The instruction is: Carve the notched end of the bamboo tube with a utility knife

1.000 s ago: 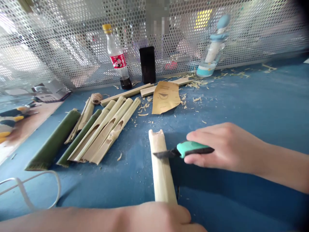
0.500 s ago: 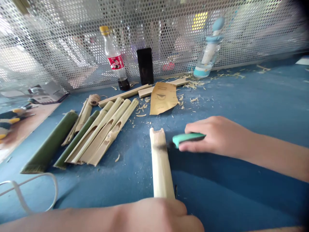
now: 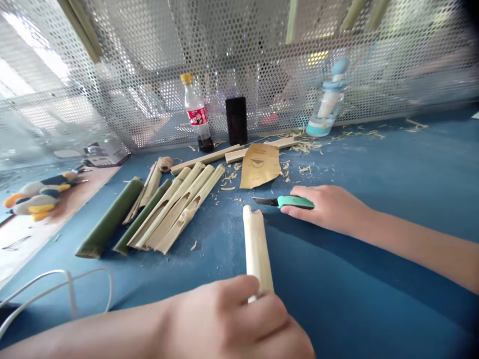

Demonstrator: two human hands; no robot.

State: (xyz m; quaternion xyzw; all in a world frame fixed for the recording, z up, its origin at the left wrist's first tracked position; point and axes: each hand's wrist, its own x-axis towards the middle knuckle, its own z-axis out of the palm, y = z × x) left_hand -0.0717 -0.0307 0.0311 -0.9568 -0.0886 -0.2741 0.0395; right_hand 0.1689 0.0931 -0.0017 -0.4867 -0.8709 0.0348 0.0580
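Observation:
My left hand (image 3: 243,319) is closed round the near end of a peeled, pale bamboo piece (image 3: 256,244), which points away from me over the blue table. Its far end has a notch, and the near end is hidden in my fist. My right hand (image 3: 329,207) grips a utility knife (image 3: 295,201) with a teal handle. The dark blade is out and points left, just above and beyond the notched end, apart from it. Beyond the bamboo lies a brown sheet of sandpaper (image 3: 261,167).
Split bamboo pieces (image 3: 175,209) and a green bamboo length (image 3: 110,219) lie left, with a twine roll (image 3: 165,163) behind. A cola bottle (image 3: 197,117), a black phone (image 3: 236,121) and a blue-topped bottle (image 3: 325,104) stand by the perforated screen (image 3: 262,60). A white cable (image 3: 67,279) loops near left.
The knife has lifted off the bamboo's side to beyond its far end, its blade now clear of the wood. My left hand still holds the near end. The whole view has shifted.

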